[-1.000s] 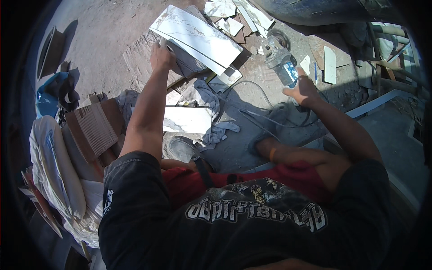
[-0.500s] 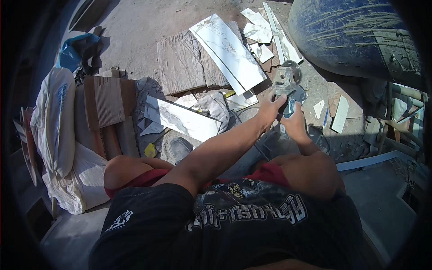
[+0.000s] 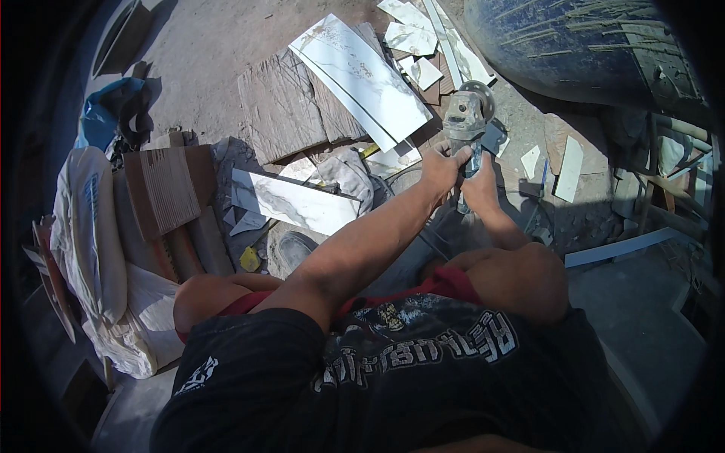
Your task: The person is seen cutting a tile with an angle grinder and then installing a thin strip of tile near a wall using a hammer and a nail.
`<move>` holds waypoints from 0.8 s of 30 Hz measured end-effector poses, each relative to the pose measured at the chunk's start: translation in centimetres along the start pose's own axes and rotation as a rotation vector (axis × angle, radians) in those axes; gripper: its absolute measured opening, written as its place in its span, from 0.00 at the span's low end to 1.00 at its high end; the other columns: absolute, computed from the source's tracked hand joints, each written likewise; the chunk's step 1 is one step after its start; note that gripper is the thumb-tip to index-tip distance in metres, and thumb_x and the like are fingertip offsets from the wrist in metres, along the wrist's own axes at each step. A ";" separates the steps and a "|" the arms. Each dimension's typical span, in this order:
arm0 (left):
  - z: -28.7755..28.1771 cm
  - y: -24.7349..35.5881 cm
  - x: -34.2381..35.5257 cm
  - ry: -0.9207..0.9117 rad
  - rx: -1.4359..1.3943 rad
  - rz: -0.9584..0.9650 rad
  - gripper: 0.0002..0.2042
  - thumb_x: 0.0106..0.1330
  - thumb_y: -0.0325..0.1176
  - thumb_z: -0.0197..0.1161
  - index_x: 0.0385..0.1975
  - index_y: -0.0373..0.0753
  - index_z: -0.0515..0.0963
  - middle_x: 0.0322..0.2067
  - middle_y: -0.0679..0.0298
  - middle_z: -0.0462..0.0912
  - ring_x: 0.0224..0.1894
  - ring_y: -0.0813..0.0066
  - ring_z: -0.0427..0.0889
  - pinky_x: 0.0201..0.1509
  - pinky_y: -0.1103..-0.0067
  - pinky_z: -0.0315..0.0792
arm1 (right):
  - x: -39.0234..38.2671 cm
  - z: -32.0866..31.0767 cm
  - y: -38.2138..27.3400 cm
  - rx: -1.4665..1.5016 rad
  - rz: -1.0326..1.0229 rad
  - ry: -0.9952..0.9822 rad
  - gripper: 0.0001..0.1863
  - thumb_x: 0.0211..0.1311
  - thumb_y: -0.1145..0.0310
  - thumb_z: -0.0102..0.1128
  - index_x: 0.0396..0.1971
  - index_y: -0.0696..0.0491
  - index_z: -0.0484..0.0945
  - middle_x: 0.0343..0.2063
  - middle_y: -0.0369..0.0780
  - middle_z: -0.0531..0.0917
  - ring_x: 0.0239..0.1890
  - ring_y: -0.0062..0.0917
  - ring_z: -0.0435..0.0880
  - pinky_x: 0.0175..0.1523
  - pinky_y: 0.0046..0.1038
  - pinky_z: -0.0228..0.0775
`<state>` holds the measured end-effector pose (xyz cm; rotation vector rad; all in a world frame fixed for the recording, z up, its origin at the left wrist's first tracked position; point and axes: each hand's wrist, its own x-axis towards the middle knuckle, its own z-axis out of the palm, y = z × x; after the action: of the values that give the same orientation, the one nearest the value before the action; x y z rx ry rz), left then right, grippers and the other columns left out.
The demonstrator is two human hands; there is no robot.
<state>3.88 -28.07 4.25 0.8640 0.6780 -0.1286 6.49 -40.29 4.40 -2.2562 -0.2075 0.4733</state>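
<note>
Both hands grip an angle grinder (image 3: 464,123), a dusty tool with its disc at the far end. My left hand (image 3: 439,172) is wrapped round its near side by the head. My right hand (image 3: 481,186) closes on the body just to the right, its thumb along the tool. A cable runs down from the grinder toward my feet. To the left of the disc lies a long white marbled tile (image 3: 361,79) with a thin strip along its edge, resting on rough brown boards (image 3: 276,109). Another white tile (image 3: 291,202) lies nearer my left foot.
Broken tile pieces (image 3: 411,38) lie beyond the grinder. A big dark blue drum (image 3: 559,45) stands at the far right. White sacks (image 3: 91,234) and a cardboard stack (image 3: 168,185) are on the left. A yellow tape measure (image 3: 250,259) lies by my shoe. A grey cloth (image 3: 347,177) sits between tiles.
The whole view has shifted a little, moving the ground things left. The grinder has turned more upright in my hands, and my hands stay closed on it.
</note>
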 end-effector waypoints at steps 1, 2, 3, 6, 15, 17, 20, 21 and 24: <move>-0.3 -0.1 0.1 -0.024 0.046 -0.024 0.10 0.66 0.28 0.65 0.45 0.33 0.79 0.36 0.62 0.84 0.34 0.78 0.80 0.38 0.81 0.74 | 0.2 0.0 0.8 0.070 -0.001 -0.008 0.33 0.46 0.61 0.76 0.47 0.60 0.66 0.38 0.53 0.81 0.44 0.47 0.82 0.47 0.40 0.72; -1.5 -0.8 0.3 -0.051 0.148 0.072 0.14 0.65 0.30 0.66 0.48 0.32 0.77 0.38 0.61 0.83 0.37 0.78 0.80 0.40 0.80 0.74 | 0.4 0.6 0.5 0.072 0.076 -0.015 0.31 0.46 0.62 0.75 0.46 0.60 0.67 0.39 0.52 0.80 0.45 0.44 0.81 0.48 0.38 0.71; -1.2 -0.4 -0.3 -0.077 0.227 0.015 0.20 0.64 0.33 0.68 0.52 0.30 0.74 0.38 0.62 0.83 0.38 0.77 0.80 0.42 0.82 0.73 | 0.6 0.4 2.4 0.127 0.097 -0.005 0.30 0.45 0.63 0.74 0.45 0.61 0.68 0.39 0.52 0.79 0.45 0.43 0.81 0.49 0.38 0.70; -3.8 -2.9 -0.4 -0.089 0.385 -0.061 0.23 0.65 0.37 0.67 0.55 0.31 0.72 0.41 0.61 0.81 0.41 0.73 0.79 0.47 0.79 0.72 | 1.2 1.4 5.3 0.237 0.100 0.043 0.31 0.43 0.64 0.73 0.45 0.64 0.68 0.39 0.53 0.79 0.45 0.41 0.80 0.50 0.37 0.70; -9.0 -3.1 -2.4 0.028 0.381 -0.307 0.23 0.68 0.36 0.60 0.59 0.32 0.68 0.49 0.57 0.77 0.48 0.66 0.77 0.53 0.69 0.71 | 2.9 0.3 8.7 0.047 0.433 0.441 0.32 0.46 0.58 0.75 0.44 0.63 0.69 0.36 0.47 0.80 0.38 0.34 0.81 0.47 0.34 0.72; -9.7 -2.9 -2.3 0.176 0.383 -0.309 0.22 0.68 0.34 0.59 0.58 0.32 0.68 0.47 0.56 0.77 0.46 0.67 0.77 0.49 0.71 0.72 | 3.7 -0.3 9.7 0.005 0.471 0.452 0.37 0.45 0.53 0.75 0.45 0.65 0.68 0.39 0.52 0.81 0.42 0.41 0.82 0.50 0.36 0.71; -11.6 -3.5 -1.7 0.288 0.324 -0.266 0.18 0.66 0.30 0.58 0.54 0.35 0.67 0.39 0.59 0.75 0.36 0.73 0.75 0.36 0.77 0.70 | 5.4 -1.1 10.3 -0.117 0.490 0.493 0.42 0.45 0.52 0.74 0.50 0.68 0.66 0.42 0.58 0.80 0.46 0.49 0.82 0.53 0.39 0.71; -11.8 -3.5 -1.5 0.356 0.233 -0.241 0.16 0.66 0.29 0.58 0.52 0.36 0.66 0.36 0.61 0.74 0.33 0.76 0.74 0.31 0.80 0.68 | 6.0 -1.3 10.5 -0.114 0.493 0.496 0.42 0.45 0.52 0.74 0.50 0.68 0.66 0.42 0.58 0.80 0.46 0.49 0.82 0.53 0.39 0.71; -12.8 -3.1 -0.9 0.373 0.152 -0.270 0.16 0.65 0.26 0.56 0.51 0.37 0.64 0.29 0.64 0.72 0.24 0.80 0.70 0.21 0.83 0.62 | 7.3 -1.6 10.5 -0.237 0.518 0.528 0.47 0.44 0.49 0.74 0.55 0.67 0.64 0.45 0.60 0.79 0.49 0.52 0.81 0.56 0.41 0.72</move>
<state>-4.31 -20.83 -3.10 0.9492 1.1460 -0.2682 13.80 -46.14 -4.45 -2.5731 0.6324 0.0970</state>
